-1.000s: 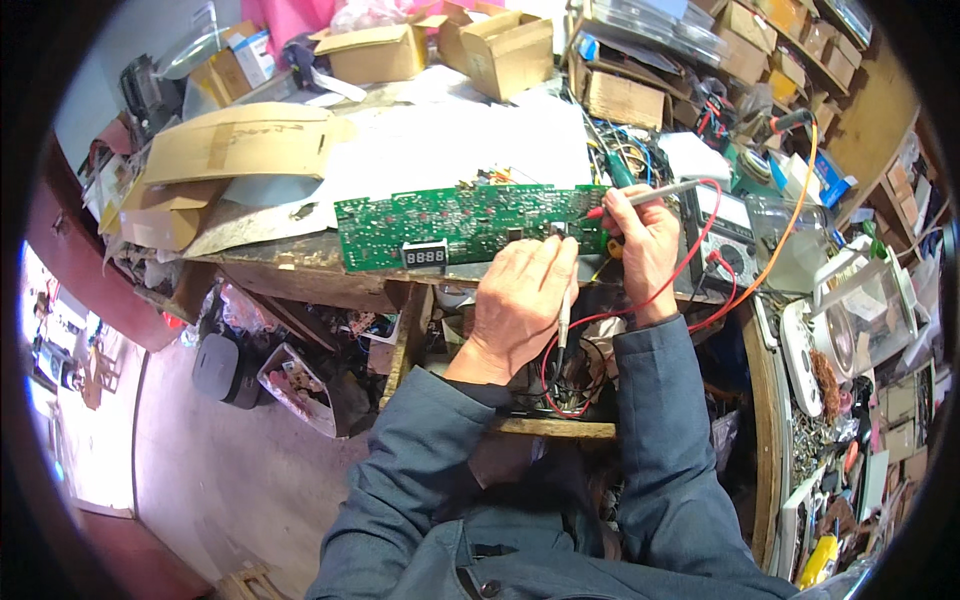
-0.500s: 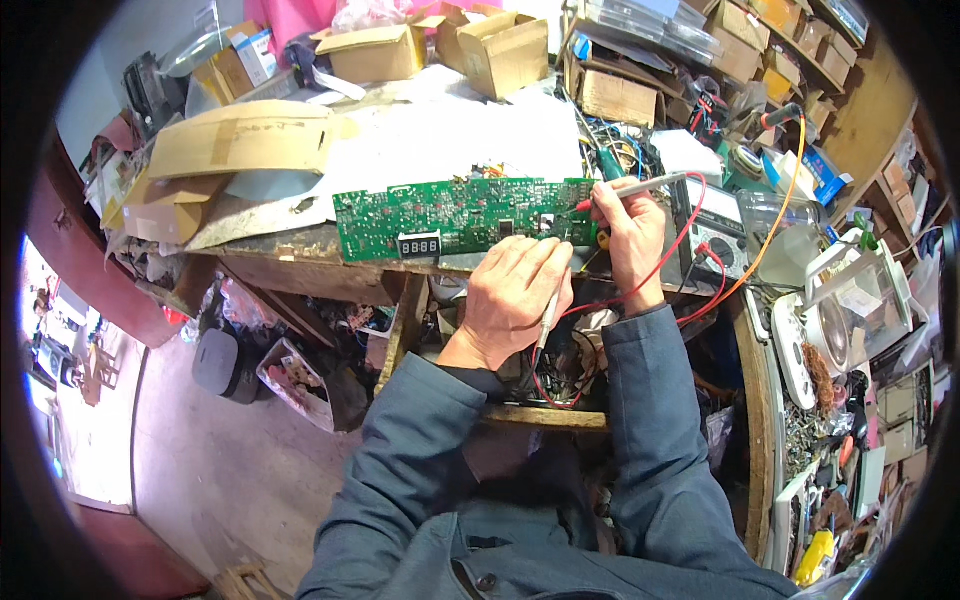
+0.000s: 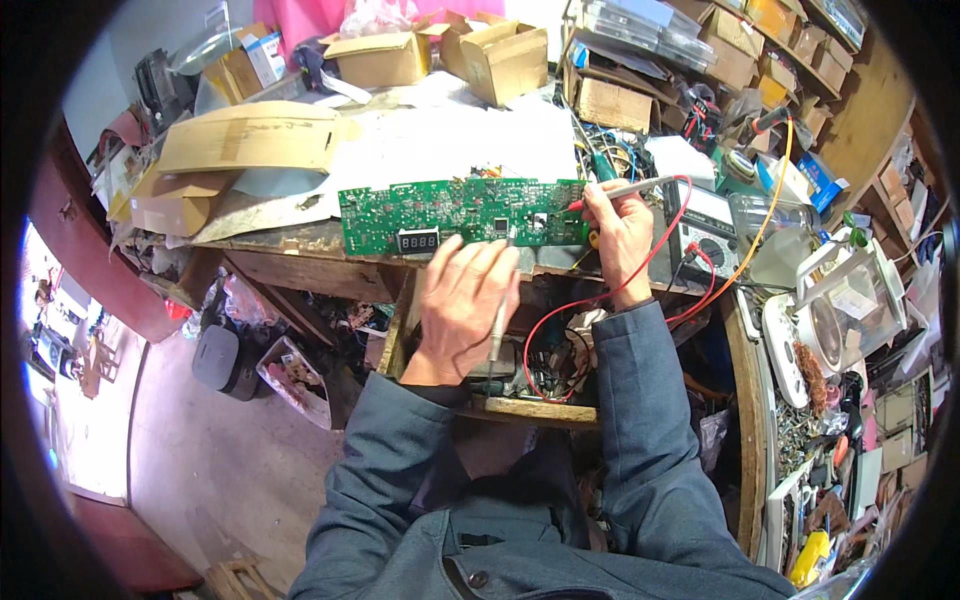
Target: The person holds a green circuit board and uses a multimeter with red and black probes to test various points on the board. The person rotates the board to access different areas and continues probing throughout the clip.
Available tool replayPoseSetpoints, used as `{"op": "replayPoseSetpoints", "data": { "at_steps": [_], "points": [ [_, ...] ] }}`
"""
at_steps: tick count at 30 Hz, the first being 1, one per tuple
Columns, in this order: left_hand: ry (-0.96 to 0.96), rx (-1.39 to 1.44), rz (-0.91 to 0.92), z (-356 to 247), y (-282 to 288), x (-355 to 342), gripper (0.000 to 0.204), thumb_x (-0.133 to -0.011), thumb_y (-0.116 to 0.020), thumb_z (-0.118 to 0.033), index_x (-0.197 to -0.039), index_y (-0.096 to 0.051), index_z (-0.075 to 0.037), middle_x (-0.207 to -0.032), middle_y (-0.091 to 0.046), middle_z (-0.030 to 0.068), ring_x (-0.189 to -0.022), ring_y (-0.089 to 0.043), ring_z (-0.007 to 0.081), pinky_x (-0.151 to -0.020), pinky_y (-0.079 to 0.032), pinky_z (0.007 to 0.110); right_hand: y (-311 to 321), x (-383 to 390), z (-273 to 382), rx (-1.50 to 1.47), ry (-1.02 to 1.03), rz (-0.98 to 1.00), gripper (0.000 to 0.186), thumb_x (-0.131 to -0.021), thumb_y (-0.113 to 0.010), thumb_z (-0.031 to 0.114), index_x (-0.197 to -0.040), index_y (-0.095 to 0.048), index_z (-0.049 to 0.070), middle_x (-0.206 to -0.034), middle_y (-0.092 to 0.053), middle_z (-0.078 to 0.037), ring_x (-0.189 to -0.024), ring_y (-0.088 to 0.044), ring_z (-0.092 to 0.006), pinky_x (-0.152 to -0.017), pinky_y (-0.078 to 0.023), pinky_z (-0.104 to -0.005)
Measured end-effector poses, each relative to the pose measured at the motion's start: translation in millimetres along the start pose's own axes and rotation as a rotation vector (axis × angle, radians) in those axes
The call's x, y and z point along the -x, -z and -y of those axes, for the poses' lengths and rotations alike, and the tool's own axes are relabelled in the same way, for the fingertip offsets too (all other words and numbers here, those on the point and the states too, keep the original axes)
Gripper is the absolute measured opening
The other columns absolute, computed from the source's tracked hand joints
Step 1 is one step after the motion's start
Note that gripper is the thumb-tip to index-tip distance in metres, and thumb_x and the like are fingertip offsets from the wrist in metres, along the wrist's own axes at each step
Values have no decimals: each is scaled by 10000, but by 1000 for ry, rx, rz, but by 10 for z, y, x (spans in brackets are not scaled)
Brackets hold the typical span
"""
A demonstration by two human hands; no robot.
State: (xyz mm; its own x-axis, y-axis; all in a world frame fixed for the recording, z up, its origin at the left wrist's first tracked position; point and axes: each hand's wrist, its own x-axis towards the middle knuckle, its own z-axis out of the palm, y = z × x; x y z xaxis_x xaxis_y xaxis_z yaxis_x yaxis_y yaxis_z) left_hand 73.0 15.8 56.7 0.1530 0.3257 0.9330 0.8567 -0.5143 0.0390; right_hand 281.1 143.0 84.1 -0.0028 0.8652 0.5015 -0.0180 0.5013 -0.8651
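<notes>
Left hand [image 3: 462,300] grips a slim grey probe [image 3: 500,300] on the long green circuit board [image 3: 460,212] at the table's [image 3: 300,245] front edge; right hand [image 3: 620,228] pinches a red-tipped probe [image 3: 625,188]; open cardboard boxes [image 3: 500,60] at the far edge

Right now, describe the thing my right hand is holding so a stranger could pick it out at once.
Start at the long green circuit board along the workbench's front edge. At its right end the right hand holds a slim pale probe whose red tip meets the board. Unlike the left hand's grey probe, it trails a red wire.

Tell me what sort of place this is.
Likely an electronics repair workshop: both hands probe a green circuit board, a multimeter sits beside it, and parts boxes crowd the cluttered wooden bench.
</notes>
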Motion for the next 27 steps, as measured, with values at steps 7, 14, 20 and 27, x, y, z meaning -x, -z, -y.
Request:
{"op": "replayPoseSetpoints", "data": {
  "at_steps": [7,14,20,27],
  "points": [
    [167,-194,11,185,185,132,374,-934,-801,-35,-1304,-750,-60,-1237,-743,98,-1190,-688,287,-1200,-440,538,-30,8,-5,-16,26,-20,178,-1076,-747,227,-993,-730,70,-821,-688,24,-732,-590,-58,-686,-457,-236],
    [205,-252,-5,200,184,143,378,-949,-804,-54,-1321,-740,-64,-1261,-708,108,-1192,-666,298,-1180,-448,537,-16,14,27,-4,-17,-9,165,-1075,-750,210,-988,-731,71,-840,-695,18,-747,-598,-61,-695,-460,-236],
    [232,-288,-15,222,158,149,381,-955,-795,-61,-1331,-733,-49,-1238,-704,112,-1182,-650,307,-1160,-455,531,-30,10,-23,1,25,-36,189,-1080,-755,234,-984,-716,77,-788,-631,53,-669,-508,-33,-596,-369,-225],
    [228,-262,-12,241,143,160,369,-961,-788,-67,-1325,-731,-46,-1234,-705,116,-1171,-653,305,-1146,-464,526,-35,3,-6,21,9,-50,190,-1076,-756,239,-970,-725,84,-784,-647,53,-665,-519,-33,-590,-379,-226]
  ]
}}
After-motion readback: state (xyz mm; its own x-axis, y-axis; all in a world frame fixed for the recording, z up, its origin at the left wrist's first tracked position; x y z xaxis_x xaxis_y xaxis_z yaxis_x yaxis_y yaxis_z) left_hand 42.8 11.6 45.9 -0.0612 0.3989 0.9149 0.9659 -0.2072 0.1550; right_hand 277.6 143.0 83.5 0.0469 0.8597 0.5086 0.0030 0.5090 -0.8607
